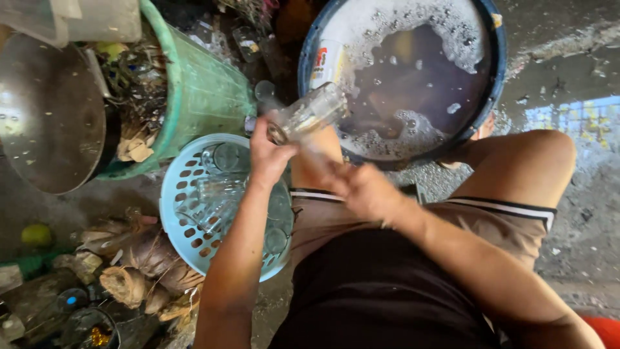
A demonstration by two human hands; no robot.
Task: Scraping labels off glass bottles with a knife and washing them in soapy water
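Left hand [268, 155] gripping a tilted glass [309, 114], basin [497, 71] at 1 o'clock, basket [177, 194] at 8; right hand [365, 190] blurred, grip unclear

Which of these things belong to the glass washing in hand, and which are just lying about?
In use:
left hand holding a clear glass
right hand
soapy tub
pale blue basket holding glasses

Lying about:
green bin of scraps
metal pan
coconut husks
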